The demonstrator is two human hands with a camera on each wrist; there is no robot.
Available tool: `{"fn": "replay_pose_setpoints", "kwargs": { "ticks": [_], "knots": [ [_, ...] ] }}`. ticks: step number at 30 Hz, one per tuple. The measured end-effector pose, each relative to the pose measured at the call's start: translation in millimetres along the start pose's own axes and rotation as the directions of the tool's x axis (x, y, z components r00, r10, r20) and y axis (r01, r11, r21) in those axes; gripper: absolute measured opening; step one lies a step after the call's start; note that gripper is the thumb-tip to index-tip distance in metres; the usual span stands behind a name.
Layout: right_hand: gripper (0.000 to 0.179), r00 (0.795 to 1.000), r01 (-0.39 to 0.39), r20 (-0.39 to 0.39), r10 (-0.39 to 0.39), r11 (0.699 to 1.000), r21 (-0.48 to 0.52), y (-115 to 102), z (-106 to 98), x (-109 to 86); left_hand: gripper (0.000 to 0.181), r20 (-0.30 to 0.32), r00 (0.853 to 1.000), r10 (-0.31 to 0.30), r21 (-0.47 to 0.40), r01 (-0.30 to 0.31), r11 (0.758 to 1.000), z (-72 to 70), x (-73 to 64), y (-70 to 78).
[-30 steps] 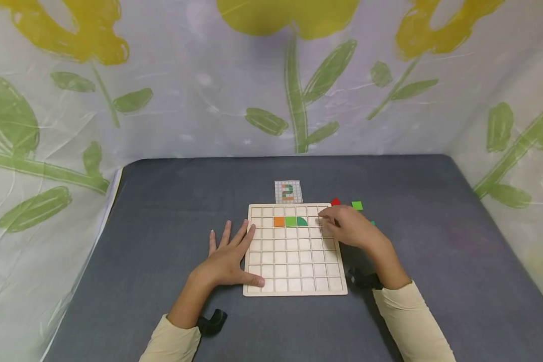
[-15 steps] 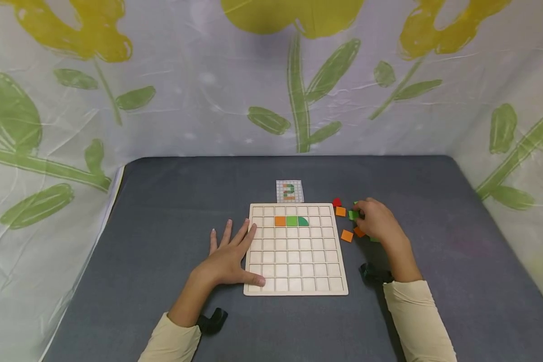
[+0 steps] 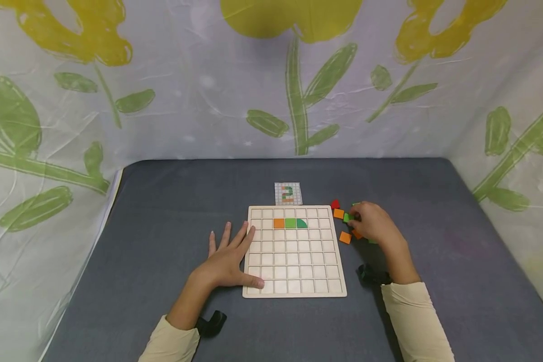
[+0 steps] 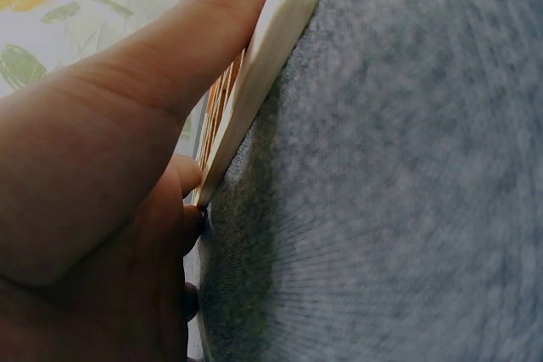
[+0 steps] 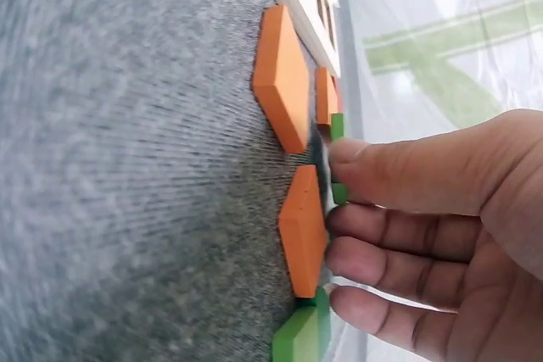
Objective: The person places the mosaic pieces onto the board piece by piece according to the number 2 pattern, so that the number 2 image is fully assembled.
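Note:
A pale wooden grid board [image 3: 294,259] holds an orange square tile [image 3: 278,223], a light green square tile [image 3: 290,223] and a dark green quarter-round tile [image 3: 301,223] in one row near its top. My left hand [image 3: 223,264] rests spread on the board's left edge, thumb [image 4: 221,10] over the rim. Right of the board, my right hand [image 3: 373,221] is among loose tiles, its fingers bent. Its thumb [image 5: 373,163] overlaps a light green tile [image 3: 347,218] in the right wrist view. I cannot tell whether it pinches a tile, as the index finger is hidden there.
A small pattern card [image 3: 288,193] lies just beyond the board's top edge. Near my right hand are a red tile [image 3: 335,204], orange tiles [image 3: 345,238] and further green tiles [image 5: 301,332]. A dark cloth [image 3: 185,191] covers the table, and a flower-printed curtain [image 3: 199,100] hangs behind.
My right hand has moved from over the board's upper right to the loose tiles beside it, then slightly left, as a light green tile shifted left. My left hand has stayed put.

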State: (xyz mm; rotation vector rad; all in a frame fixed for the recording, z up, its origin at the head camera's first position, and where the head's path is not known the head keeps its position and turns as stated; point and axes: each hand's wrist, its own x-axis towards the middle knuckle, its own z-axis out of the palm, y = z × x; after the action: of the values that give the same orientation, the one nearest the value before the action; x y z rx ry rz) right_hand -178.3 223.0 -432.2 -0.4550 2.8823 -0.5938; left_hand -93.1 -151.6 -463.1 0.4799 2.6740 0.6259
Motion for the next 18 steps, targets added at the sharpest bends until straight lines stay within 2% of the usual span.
{"fn": "replay_pose_setpoints", "kwargs": {
  "ticks": [7, 12, 18],
  "knots": [
    [0.016, 1.0, 0.026, 0.015, -0.026, 1.0, 0.006, -3, -2, -1.1, 0.131, -0.002, 1.0, 0.007, 0.002, -0.007, 1.0, -0.2, -0.4, -0.3],
    [0.016, 0.999, 0.028, 0.038, -0.028, 1.0, 0.008, -11, -1, -1.0, 0.131, 0.0, 1.0, 0.009, 0.001, -0.009, 1.0, -0.4, -0.7, 0.7],
    [0.019, 0.999, 0.037, 0.028, -0.037, 0.999, 0.008, -21, 3, -0.2, 0.131, -0.001, 1.0, 0.01, -0.005, -0.01, 1.0, 0.0, -0.7, 0.2]
  ]
}}
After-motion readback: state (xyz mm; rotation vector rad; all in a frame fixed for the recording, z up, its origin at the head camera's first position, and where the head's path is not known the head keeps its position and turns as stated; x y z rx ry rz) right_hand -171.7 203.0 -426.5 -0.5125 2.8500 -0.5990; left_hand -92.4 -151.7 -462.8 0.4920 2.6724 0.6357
